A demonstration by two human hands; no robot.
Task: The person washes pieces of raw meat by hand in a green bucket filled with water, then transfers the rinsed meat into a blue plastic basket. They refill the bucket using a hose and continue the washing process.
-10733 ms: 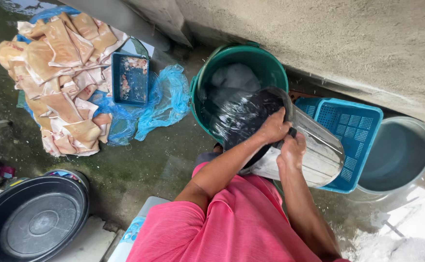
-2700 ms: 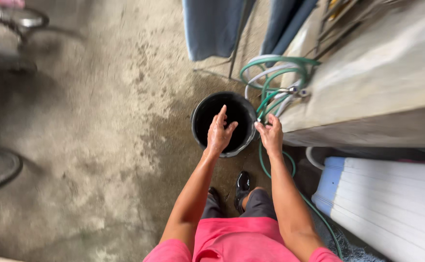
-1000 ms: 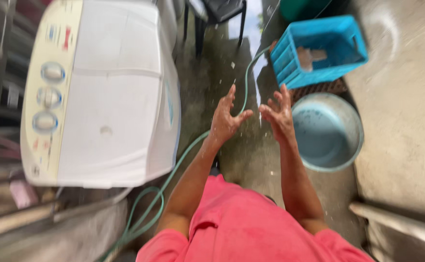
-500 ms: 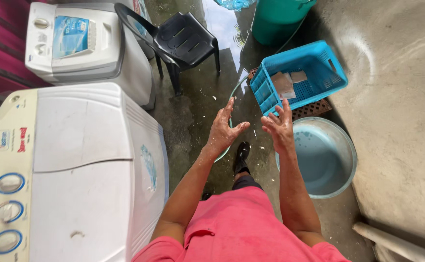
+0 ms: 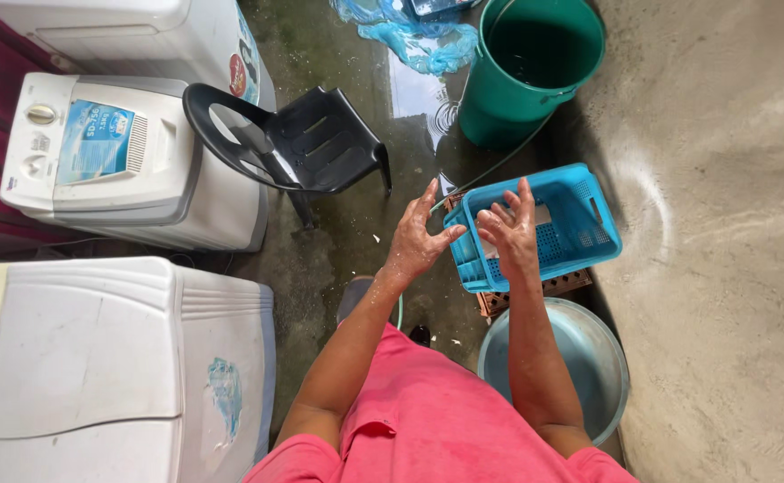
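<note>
Both hands are raised empty over the blue slatted basket (image 5: 564, 224): the left hand (image 5: 417, 240) has its fingers spread, palm turned inward, just off the basket's near-left corner, and the right hand (image 5: 510, 231) is likewise spread and gripping nothing, held above the basket's open top. Neither is seen touching the basket. The skin looks wet, so the step in hand appears to be a pause between handlings (possibly shaking off water), with the basket the nearest thing to both palms. Judged from this, a next move on the basket would call for lowering both hands to its rim and closing on opposite sides. The basket sits on what looks like a brick, just beyond a pale blue basin (image 5: 580, 358) and near a green bucket (image 5: 526, 72) holding dark water. A thin hose runs across the wet concrete floor (image 5: 705, 268) from the bucket toward the person's feet and could catch a foot. A black plastic chair (image 5: 298, 143) and white washing machines (image 5: 115, 161) crowd the left side.
</note>
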